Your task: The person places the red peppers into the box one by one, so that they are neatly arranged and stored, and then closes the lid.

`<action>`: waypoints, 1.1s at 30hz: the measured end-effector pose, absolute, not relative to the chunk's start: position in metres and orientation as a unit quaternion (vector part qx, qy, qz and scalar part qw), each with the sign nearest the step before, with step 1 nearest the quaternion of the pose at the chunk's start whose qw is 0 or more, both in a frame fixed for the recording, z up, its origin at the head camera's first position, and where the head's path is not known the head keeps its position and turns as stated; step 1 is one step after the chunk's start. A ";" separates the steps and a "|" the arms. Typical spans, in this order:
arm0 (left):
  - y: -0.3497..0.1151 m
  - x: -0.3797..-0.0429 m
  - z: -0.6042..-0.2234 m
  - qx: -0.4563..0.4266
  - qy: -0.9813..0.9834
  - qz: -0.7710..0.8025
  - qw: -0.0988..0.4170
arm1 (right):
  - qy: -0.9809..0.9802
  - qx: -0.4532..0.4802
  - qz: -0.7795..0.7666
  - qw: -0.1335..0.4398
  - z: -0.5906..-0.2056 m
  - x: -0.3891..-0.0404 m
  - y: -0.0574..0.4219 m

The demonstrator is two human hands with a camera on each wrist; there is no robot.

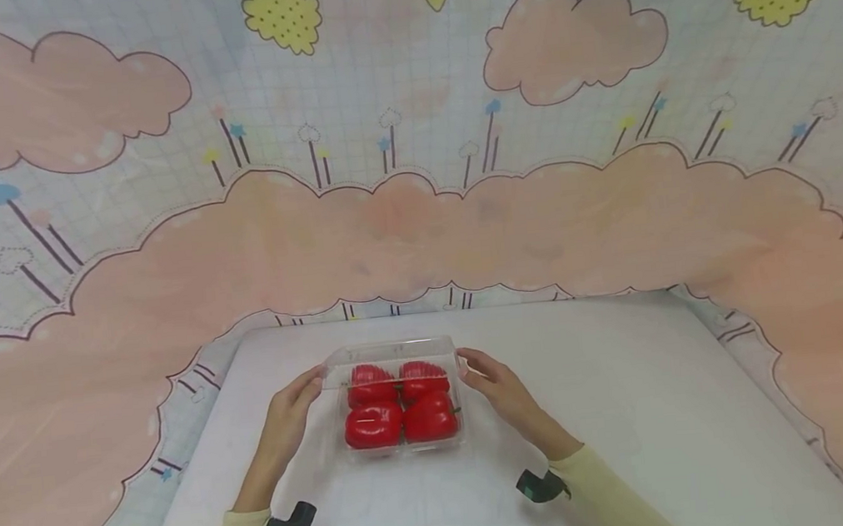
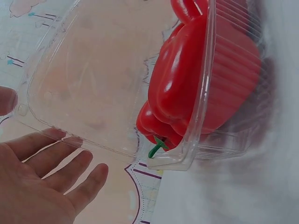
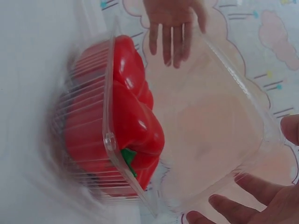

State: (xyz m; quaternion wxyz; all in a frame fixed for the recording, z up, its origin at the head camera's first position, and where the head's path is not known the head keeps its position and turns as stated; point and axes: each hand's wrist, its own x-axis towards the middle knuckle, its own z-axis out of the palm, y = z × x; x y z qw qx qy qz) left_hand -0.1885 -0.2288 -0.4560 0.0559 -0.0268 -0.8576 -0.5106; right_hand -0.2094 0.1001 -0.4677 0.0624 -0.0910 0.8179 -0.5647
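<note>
A clear plastic clamshell box stands on the white table with several red bell peppers inside. Its lid is raised, tilted up from the far side of the box. My left hand pinches the lid's left edge between thumb and forefinger; the other fingers spread beside it. On the opposite side, my right hand holds the lid's right edge, thumb on one side and fingers on the other. Green stems show on some peppers, one in the left wrist view near the box corner.
The white table extends to both sides of the box. Behind and around it hangs patterned cloth with pinkish clouds. A dark strap mount is on the left wrist, another on the right.
</note>
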 end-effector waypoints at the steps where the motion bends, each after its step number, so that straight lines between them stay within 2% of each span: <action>1: -0.229 -0.188 -0.457 -0.027 -0.858 -0.510 0.056 | 0.818 -0.093 -0.565 0.061 -0.468 -0.209 0.100; 24: -0.227 -0.186 -0.479 -0.003 -0.857 -0.515 0.034 | 0.806 -0.078 -0.583 0.064 -0.492 -0.208 0.098; 33: -0.226 -0.180 -0.482 0.024 -0.847 -0.530 -0.006 | 0.793 -0.076 -0.600 0.077 -0.498 -0.201 0.096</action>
